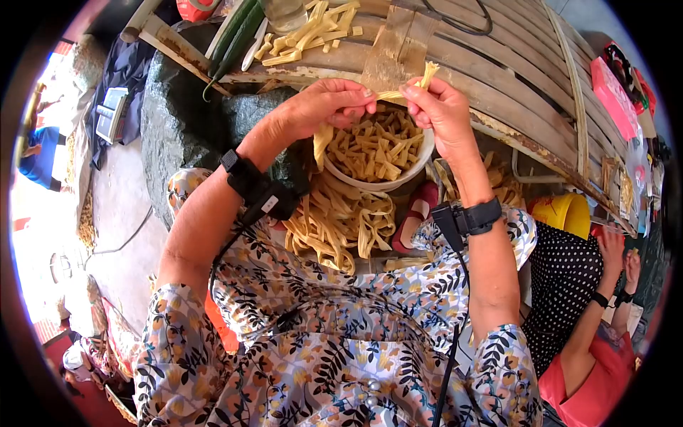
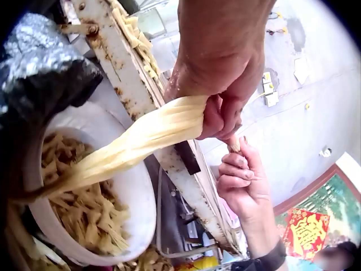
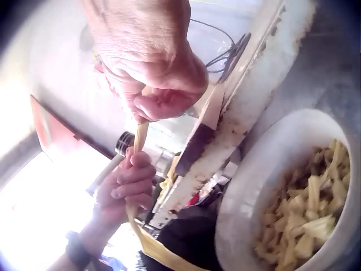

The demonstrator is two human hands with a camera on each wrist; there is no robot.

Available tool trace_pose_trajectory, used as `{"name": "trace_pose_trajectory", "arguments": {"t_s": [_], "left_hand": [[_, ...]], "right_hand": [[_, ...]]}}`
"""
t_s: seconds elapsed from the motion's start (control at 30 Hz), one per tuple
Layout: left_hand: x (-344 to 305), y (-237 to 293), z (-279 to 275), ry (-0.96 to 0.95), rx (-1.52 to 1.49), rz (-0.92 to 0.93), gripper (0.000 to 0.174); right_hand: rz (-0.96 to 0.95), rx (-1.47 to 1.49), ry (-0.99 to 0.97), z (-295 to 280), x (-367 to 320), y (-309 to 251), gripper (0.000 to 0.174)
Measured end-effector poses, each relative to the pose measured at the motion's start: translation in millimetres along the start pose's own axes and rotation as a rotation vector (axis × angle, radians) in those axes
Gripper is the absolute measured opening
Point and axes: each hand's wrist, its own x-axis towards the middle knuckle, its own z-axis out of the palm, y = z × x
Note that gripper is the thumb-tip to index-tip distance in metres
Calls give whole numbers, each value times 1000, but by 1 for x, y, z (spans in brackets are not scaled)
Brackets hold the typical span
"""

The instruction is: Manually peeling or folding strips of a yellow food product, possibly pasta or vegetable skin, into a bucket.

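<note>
A pale yellow, flat, pliable strip [image 1: 389, 95] is stretched between my two hands. My left hand [image 1: 324, 107] pinches it, and its long tail [image 2: 141, 135] hangs below that hand in the left wrist view. Near the other end, my right hand [image 1: 445, 114] grips the strip between thumb and curled fingers, with a short frayed tip standing up past them. Directly beneath the hands is a white bucket [image 1: 388, 186] holding many short knotted yellow pieces [image 1: 377, 146]. A heap of long loose strips [image 1: 334, 220] lies between the bucket and my lap.
A slatted wooden bench [image 1: 512, 71] with a rusty metal edge stands beyond the bucket. On it are more yellow pieces [image 1: 313, 32], a green cucumber [image 1: 235, 39] and a glass jar [image 1: 284, 14]. Another person [image 1: 590, 356] sits at the right, near a yellow bucket [image 1: 565, 213].
</note>
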Motion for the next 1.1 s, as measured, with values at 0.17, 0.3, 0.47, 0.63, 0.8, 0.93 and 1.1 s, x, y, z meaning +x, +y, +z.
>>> {"name": "trace_pose_trajectory", "arguments": {"t_s": [0.17,0.3,0.47,0.63,0.8,0.93,1.1], "left_hand": [[7,21,-11,137,463,98,24],[31,32,-28,181,487,226,22],[57,39,-33,355,480,298,19],[79,37,-41,480,526,375,18],[85,37,-38,499,504,382,16],[86,36,-37,509,487,376,14],[99,9,-50,620,571,428,16]], "right_hand": [[-20,-96,122,-6,16,-14,21],[-69,66,169,-10,40,-16,22],[-164,117,288,-8,66,-16,21],[-232,138,354,-6,81,-13,19],[-242,143,368,-10,84,-13,19],[-243,150,371,-12,86,-8,18],[-187,-81,439,-14,89,11,19]]}}
